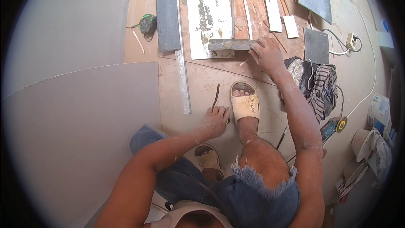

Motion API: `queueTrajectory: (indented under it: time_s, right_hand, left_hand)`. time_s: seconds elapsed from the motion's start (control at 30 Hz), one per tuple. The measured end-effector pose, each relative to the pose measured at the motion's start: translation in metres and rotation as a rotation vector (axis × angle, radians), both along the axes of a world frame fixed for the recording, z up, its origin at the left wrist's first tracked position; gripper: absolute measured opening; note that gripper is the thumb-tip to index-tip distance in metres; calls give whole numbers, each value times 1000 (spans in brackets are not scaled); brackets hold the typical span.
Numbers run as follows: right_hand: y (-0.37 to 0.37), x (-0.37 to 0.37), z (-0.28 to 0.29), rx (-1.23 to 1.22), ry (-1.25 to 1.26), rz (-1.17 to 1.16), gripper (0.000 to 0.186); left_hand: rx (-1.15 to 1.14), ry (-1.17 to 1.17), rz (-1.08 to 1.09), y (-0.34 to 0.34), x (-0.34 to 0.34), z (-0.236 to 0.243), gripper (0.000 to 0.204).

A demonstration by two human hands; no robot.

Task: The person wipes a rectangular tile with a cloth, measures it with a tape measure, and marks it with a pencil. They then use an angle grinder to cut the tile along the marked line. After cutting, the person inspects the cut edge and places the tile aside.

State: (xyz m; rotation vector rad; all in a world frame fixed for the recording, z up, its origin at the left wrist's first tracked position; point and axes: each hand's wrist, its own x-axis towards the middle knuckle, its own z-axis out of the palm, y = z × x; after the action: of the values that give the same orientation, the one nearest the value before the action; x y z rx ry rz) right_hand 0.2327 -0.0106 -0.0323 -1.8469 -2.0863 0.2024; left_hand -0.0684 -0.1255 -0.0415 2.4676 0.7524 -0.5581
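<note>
My right hand (pixel 268 55) is closed on the right end of a narrow dark grey strip (pixel 228 44), perhaps tile. The strip lies crosswise over the near end of a white board (pixel 206 12) with dark smears. Lower and to the left, my left hand (pixel 216 121) is curled shut, knuckles up, close to my sandaled foot (pixel 245 101). From it a thin dark rod (pixel 216 95) sticks out away from me, and a bit of yellow shows by the fingers. What else that fist covers is hidden.
A grey plank (pixel 168 12), a long metal bar (pixel 182 82) and a green-black tape measure (pixel 147 24) lie on the left. Rightward are grey tile pieces (pixel 316 44), crumpled cloth (pixel 322 84), an angle grinder (pixel 333 128), cables and a socket (pixel 351 41). Buckets (pixel 361 144) stand far right.
</note>
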Motion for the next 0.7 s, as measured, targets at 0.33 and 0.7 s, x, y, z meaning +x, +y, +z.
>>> queueTrajectory:
  time_s: [0.33, 0.7]
  right_hand:
    - [0, -7, 6, 90, 15, -51, 14]
    - [-12, -27, 0, 24, -75, 33, 6]
  left_hand:
    - [18, -20, -7, -1, -1, -5, 66]
    - [29, 3, -11, 2, -1, -2, 69]
